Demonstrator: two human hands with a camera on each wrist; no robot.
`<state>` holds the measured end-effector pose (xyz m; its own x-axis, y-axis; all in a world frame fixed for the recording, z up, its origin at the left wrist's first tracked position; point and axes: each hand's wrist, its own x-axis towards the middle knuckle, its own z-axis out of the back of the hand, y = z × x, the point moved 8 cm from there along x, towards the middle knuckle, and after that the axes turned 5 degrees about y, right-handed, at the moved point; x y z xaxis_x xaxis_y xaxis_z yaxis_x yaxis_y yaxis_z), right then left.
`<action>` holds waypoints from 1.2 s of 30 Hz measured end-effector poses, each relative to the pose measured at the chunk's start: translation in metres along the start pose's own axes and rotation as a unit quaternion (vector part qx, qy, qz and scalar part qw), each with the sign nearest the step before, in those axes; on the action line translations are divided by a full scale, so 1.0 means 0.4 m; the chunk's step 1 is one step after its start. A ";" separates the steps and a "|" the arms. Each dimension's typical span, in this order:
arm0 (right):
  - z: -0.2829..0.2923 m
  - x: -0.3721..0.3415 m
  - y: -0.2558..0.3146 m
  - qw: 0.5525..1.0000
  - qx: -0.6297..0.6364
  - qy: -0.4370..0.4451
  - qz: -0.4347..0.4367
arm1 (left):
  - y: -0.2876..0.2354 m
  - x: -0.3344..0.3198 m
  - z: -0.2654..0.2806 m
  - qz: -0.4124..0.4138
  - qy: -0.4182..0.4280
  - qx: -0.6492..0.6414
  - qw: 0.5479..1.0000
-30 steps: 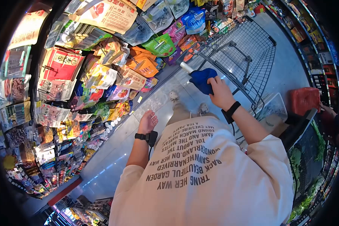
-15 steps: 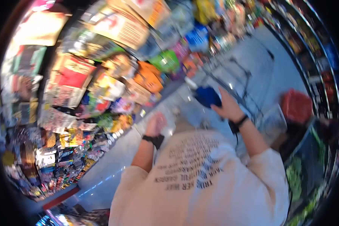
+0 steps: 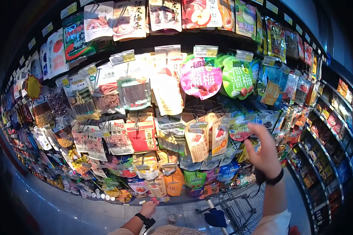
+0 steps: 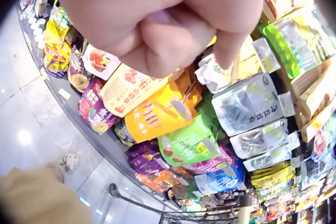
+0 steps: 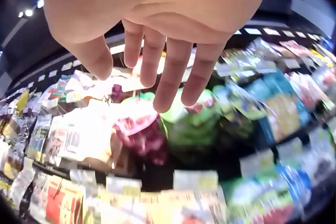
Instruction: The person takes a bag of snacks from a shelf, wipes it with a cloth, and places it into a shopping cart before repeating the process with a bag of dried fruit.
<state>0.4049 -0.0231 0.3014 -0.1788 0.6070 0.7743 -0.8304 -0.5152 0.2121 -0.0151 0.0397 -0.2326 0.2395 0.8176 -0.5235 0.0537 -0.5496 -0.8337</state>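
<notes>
In the head view my right hand [image 3: 264, 153] is raised before the hanging snack packs, fingers extended and holding nothing. The right wrist view has its fingers [image 5: 170, 71] spread in front of a pink bag [image 5: 139, 124] and a green bag [image 5: 191, 129]; contact with them cannot be told. Those look like the round pink pack [image 3: 201, 76] and green pack [image 3: 238, 78] of the head view. Low beside the body is my left hand [image 3: 148, 208]. Its fingers are loosely curled in the left wrist view [image 4: 163, 29], with orange [image 4: 157, 116] and green packs [image 4: 189, 142] beyond.
A wire shopping cart [image 3: 239, 207] stands at the lower right, with a dark blue item [image 3: 215, 217] on its handle [image 3: 210, 203]. Shelves of packs curve along both sides. Grey floor tiles [image 3: 113, 210] run below the display.
The head view has swung up from the floor to the shelves. My right hand has left the blue item by the cart handle and risen toward the hanging packs. The left hand stays low.
</notes>
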 end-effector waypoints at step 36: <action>-0.068 1.161 -0.198 0.976 0.169 0.063 -0.124 | -0.209 0.212 0.339 -0.144 0.134 -0.327 0.924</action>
<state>0.3732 0.3160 0.6282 -0.0755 0.7974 0.5987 -0.6391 -0.4995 0.5848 -0.1309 0.1783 -0.2312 0.3507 0.9227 -0.1599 0.7071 -0.3729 -0.6007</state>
